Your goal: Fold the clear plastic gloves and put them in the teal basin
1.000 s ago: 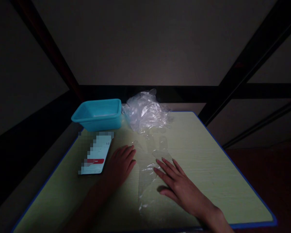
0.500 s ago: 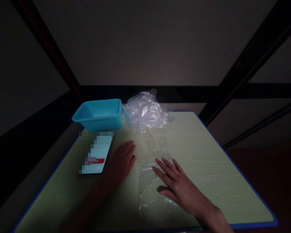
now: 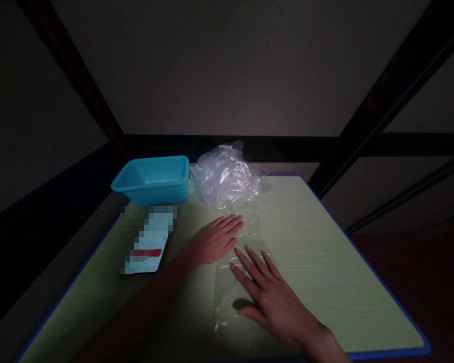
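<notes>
A clear plastic glove (image 3: 227, 292) lies flat on the table, its finger shapes pointing away from me. My left hand (image 3: 220, 238) rests over the glove's upper left part, palm down with fingers stretched out. Lower and to the right, my right hand (image 3: 267, 295) lies palm down on the glove with its fingers spread. Neither hand grips anything. Just beyond the glove's fingertips sits a crumpled heap of clear plastic (image 3: 230, 176), perhaps more gloves or a bag. Parts of the glove are hidden under both hands.
A blue plastic basket (image 3: 159, 195) stands at the back left of the table (image 3: 325, 282), which has a blue edge. Closer to me on the left lies a phone (image 3: 151, 242) with a lit, partly blurred screen. A wall rises behind the table.
My left hand has moved right and slightly forward, from beside the glove onto its upper part. My right hand has shifted slightly left, still flat on the glove.
</notes>
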Motion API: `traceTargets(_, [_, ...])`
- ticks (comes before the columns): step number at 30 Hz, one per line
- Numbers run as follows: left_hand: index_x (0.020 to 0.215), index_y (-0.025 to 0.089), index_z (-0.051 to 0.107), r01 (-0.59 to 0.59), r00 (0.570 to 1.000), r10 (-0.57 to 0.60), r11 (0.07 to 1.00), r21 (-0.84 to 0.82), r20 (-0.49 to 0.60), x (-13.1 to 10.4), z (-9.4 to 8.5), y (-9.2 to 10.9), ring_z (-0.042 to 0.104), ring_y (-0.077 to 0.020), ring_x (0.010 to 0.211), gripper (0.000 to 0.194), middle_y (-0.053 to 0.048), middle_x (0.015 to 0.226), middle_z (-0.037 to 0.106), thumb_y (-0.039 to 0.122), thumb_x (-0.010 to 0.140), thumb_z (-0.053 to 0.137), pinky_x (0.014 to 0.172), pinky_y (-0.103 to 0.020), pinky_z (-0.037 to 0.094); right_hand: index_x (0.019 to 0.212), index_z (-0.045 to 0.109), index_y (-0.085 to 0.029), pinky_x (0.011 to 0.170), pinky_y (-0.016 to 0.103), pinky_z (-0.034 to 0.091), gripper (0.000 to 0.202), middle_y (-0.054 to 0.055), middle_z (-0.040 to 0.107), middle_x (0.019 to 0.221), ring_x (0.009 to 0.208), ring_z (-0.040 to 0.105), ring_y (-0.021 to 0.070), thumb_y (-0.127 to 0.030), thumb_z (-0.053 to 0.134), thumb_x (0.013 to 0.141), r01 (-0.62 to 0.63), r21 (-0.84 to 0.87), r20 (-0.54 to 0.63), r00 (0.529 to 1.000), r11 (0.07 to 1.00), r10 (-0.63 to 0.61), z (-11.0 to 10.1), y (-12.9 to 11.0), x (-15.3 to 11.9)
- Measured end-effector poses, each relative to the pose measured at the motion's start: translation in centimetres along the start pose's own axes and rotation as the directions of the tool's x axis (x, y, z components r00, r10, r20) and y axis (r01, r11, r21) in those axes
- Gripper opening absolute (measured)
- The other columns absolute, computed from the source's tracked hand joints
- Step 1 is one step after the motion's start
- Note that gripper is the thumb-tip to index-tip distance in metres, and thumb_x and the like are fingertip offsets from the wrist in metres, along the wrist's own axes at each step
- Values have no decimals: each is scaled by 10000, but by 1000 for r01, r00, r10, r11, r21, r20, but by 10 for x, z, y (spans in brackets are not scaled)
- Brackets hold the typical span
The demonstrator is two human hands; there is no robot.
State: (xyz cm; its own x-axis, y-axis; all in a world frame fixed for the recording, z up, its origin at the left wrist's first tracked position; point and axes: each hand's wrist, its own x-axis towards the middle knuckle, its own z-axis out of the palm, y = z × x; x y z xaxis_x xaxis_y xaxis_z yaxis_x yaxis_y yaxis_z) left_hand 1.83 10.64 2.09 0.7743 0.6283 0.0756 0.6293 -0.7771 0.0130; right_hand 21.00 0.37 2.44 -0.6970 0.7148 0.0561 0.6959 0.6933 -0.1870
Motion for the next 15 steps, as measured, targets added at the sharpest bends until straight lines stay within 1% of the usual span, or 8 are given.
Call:
traceTargets(3, [1376, 118, 335, 14, 1000, -14, 1000, 1, -4, 2, 5, -5, 259, -208, 1359, 455, -112, 1476, 306, 236, 938, 364, 1093, -377, 229, 1432, 260, -204, 1054, 586, 264, 641, 125, 213, 1496, 1373, 149, 332, -515, 421, 895, 4, -7, -10, 1000, 1000, -4, 3, 0, -1])
traceTargets(8, [1372, 158, 353, 29, 999, -30, 999, -23, -35, 1, 6, -8, 246, -224, 1363, 447, -84, 1474, 322, 267, 940, 377, 1095, -394, 216, 1433, 264, -210, 1060, 578, 255, 645, 119, 230, 1493, 1373, 156, 334, -489, 464, 886, 2, -2, -30, 1000, 1000, -2, 7, 0, -3])
traceTargets(12, [1371, 194, 358, 43, 998, -44, 999, -32, -54, 1, 8, -8, 207, -242, 1374, 442, -51, 1475, 325, 277, 937, 380, 1093, -419, 214, 1434, 261, -214, 1066, 575, 247, 654, 114, 224, 1496, 1372, 154, 339, -485, 478, 880, 0, 1, -24, 1000, 1000, 0, 8, 0, -3])
traceTargets(15, [1372, 194, 354, 53, 997, -55, 998, -33, -59, 2, 9, -11, 200, -237, 1377, 442, -55, 1474, 326, 275, 938, 367, 1095, -418, 210, 1442, 233, -231, 1082, 566, 222, 658, 93, 209, 1503, 1378, 138, 325, -495, 463, 884, -3, 31, -29, 1000, 1000, 4, 8, -1, -2])
